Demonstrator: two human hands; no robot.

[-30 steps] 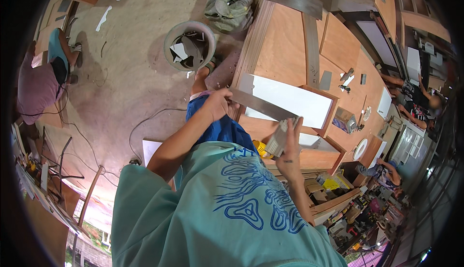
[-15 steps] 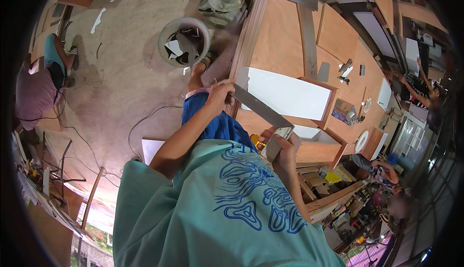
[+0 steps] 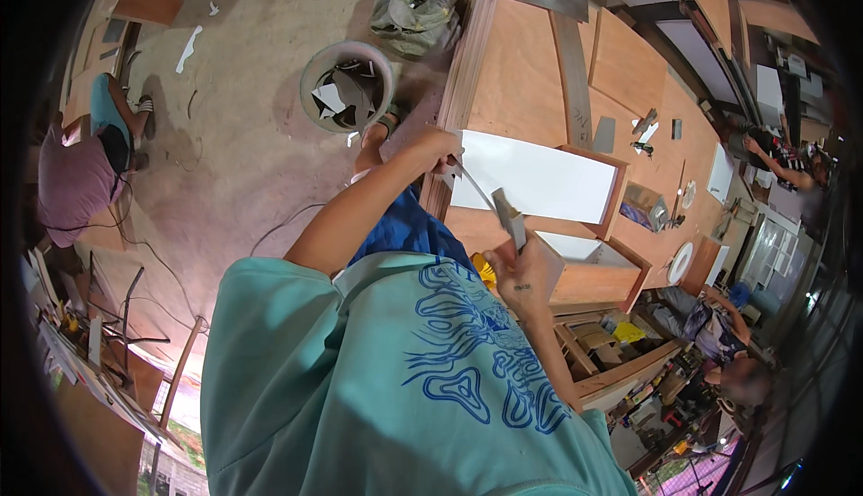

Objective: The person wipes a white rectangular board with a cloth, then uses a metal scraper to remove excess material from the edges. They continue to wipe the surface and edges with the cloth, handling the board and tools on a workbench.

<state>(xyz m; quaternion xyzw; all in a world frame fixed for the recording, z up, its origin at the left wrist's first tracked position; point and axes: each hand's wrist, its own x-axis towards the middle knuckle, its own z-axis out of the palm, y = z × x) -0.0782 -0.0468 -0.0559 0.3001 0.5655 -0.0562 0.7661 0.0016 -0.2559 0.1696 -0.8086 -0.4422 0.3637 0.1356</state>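
My left hand [image 3: 440, 150] is closed on one end of a thin grey-brown strip [image 3: 478, 181], now seen nearly edge-on. My right hand [image 3: 517, 271] is closed on a pale grey block [image 3: 508, 219] at the strip's lower end; whether it grips the strip too is unclear. Just behind that hand is a yellow object [image 3: 484, 270], partly hidden. Beside the hands, a white-bottomed wooden drawer [image 3: 530, 177] lies on the plywood worktop [image 3: 512, 65], with a second wooden box [image 3: 584, 289] below it.
A bucket of offcuts [image 3: 345, 92] and grey sack [image 3: 413, 11] stand on the floor [image 3: 234, 137], where cords run. A person in purple [image 3: 76, 181] works at far left. Other people [image 3: 782, 163] are among boards and clutter at right.
My left hand has moved up and rightward, turning the strip from broad face to edge-on. My right hand has shifted left and down over the last second, tilting the block.
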